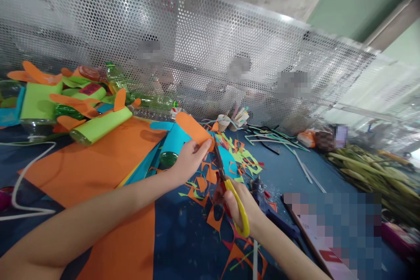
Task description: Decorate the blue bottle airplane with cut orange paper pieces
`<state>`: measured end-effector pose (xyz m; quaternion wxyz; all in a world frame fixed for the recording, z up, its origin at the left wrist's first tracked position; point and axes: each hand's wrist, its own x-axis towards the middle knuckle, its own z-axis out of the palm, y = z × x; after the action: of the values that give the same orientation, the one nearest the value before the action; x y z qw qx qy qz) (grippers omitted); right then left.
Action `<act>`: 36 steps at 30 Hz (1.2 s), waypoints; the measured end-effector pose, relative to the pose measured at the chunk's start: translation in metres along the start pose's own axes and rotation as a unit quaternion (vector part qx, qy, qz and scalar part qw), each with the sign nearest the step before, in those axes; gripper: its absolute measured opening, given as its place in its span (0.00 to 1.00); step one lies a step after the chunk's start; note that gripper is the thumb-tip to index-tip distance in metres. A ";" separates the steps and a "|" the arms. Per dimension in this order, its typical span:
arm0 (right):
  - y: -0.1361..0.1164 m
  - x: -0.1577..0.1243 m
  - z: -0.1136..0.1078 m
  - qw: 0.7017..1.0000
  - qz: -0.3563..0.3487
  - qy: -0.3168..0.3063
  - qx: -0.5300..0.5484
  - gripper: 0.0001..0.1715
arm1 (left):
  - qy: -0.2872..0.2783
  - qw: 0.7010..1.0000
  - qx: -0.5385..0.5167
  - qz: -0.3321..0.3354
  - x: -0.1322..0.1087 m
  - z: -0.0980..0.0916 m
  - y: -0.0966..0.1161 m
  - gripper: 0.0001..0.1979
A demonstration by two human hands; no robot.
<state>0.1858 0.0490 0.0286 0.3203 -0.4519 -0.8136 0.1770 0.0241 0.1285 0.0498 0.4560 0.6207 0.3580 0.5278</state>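
Note:
Between the thumb and fingers of my left hand (190, 159) is an orange paper cutout (190, 126) with a rounded end. My right hand (241, 199) grips yellow-and-red-handled scissors (241, 214), their blades pointing away from me and up against the right edge of the paper. Whether the blades are parted is hard to make out. Just behind my left hand lies a bottle wrapped in blue paper (175, 142), its green base toward me. Orange, green and blue paper scraps (203, 181) are strewn beneath and beyond both hands.
Large orange sheets (98, 157) cover the table's left side. Paper-wrapped bottles (105, 124) pile up at the back left. A perforated metal screen (197, 43) borders the far edge. At right are a blue glue gun (278, 221), thin strips (302, 166) and long green leaves (370, 168).

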 end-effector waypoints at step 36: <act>-0.001 0.002 -0.002 0.998 0.059 0.006 0.023 0.25 | -0.037 0.999 0.007 0.013 0.000 -0.001 0.004 0.18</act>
<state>0.1855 0.0501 0.0311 0.3243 -0.4928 -0.7792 0.2117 0.0233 0.1270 0.0537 0.4571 0.6478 0.3366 0.5079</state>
